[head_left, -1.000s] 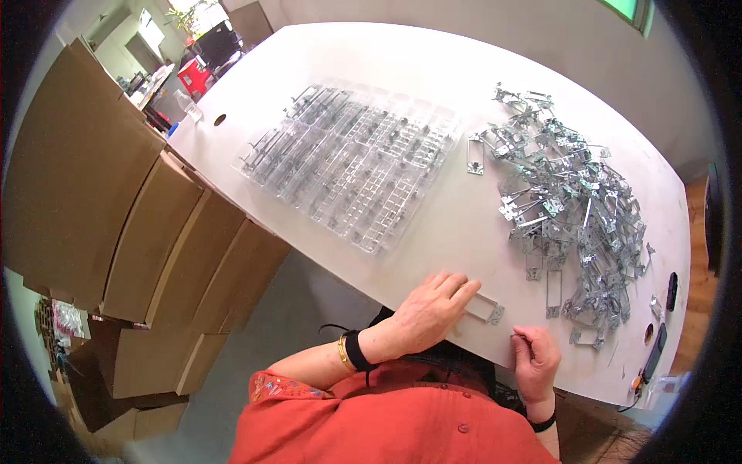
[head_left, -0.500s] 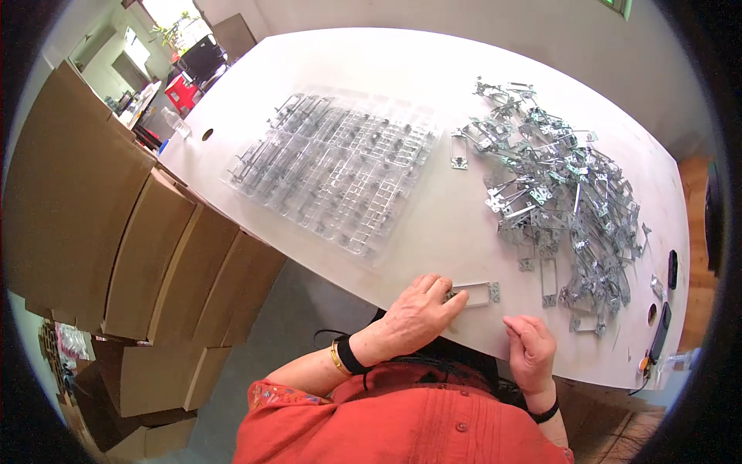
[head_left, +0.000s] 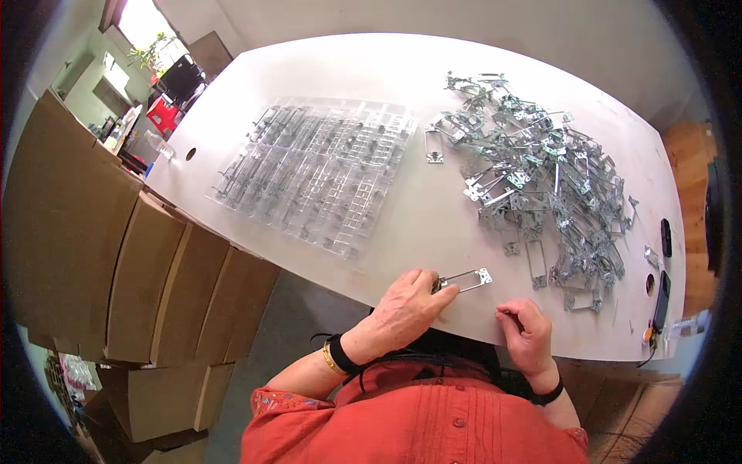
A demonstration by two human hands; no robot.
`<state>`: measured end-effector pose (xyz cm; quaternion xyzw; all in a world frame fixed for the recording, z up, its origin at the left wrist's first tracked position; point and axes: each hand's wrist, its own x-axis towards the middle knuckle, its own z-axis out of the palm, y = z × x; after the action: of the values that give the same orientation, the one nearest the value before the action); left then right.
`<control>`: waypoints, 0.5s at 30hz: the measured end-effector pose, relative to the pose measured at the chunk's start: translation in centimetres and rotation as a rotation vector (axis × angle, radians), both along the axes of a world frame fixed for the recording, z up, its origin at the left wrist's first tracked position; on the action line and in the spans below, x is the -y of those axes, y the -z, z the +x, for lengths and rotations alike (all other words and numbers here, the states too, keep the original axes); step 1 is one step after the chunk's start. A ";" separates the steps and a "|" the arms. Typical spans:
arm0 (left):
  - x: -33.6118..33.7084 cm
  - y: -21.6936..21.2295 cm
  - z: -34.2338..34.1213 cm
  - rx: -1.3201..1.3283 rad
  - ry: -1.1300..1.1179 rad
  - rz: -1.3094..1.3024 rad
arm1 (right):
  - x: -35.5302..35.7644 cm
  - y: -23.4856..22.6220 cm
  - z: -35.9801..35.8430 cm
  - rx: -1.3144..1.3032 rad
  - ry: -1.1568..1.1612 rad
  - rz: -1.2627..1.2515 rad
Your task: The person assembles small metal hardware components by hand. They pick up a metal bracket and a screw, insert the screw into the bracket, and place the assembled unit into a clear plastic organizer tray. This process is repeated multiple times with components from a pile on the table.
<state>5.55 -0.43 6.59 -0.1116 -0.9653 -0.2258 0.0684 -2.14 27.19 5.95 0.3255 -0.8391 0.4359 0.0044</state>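
Observation:
At the near edge of the table, my left hand (head_left: 402,309) is closed around one end of a rectangular metal bracket (head_left: 483,276). The bracket's narrow frame sticks out to the right past my thumb, its far plate tilted up a little. My fingers hide the other end. To the right of it, my right hand (head_left: 528,334) is curled with thumb and forefinger pressed together. Whatever those fingertips pinch, if anything, is too small to make out. Beyond my right hand lies a heap of similar metal brackets (head_left: 560,185), tangled and overlapping.
Clear plastic trays (head_left: 317,170) with rows of metal parts lie left of the heap on the white table (head_left: 371,66). Cardboard boxes (head_left: 131,263) stand along the left side. Near the right edge are a black phone-like object (head_left: 662,300) and a cable hole (head_left: 650,284).
The view has shifted slightly. The bracket in my left hand has turned, so its frame now looks narrower and its free end tilts up. My right hand stays curled.

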 end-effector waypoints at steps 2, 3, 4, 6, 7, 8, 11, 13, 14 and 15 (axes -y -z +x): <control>0.0 0.2 0.0 0.007 0.001 -0.007 | 0.1 -0.1 0.1 0.007 -0.002 -0.005; 0.0 0.3 0.0 0.010 0.001 -0.010 | 0.1 -0.2 0.1 0.010 -0.004 -0.007; -0.1 0.2 0.0 0.016 -0.011 0.007 | 0.2 -0.2 0.1 0.007 -0.009 -0.014; -0.3 -0.2 0.0 0.030 -0.032 0.040 | 0.3 -0.1 0.0 0.004 -0.016 -0.029; -0.4 -0.3 0.0 0.026 -0.041 0.059 | 0.3 0.0 0.0 -0.004 -0.024 -0.028; -0.5 -0.5 0.1 0.022 -0.051 0.078 | 0.2 0.0 0.0 -0.012 -0.034 -0.026; -0.9 -0.6 0.0 -0.010 -0.097 0.137 | 0.2 0.0 0.0 -0.041 -0.043 -0.042; -1.0 -0.4 -0.2 -0.054 -0.120 0.182 | 0.2 0.0 0.1 -0.047 -0.041 -0.050; -0.9 -0.2 -0.5 -0.082 -0.123 0.212 | 0.1 0.0 0.1 -0.042 -0.036 -0.046; -0.9 0.0 -0.6 -0.110 -0.125 0.242 | 0.0 0.0 0.2 -0.037 -0.030 -0.043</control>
<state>4.92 0.48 6.55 -0.0545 -0.9310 -0.3293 0.1479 -1.93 27.18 5.98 0.3460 -0.8244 0.4475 0.0205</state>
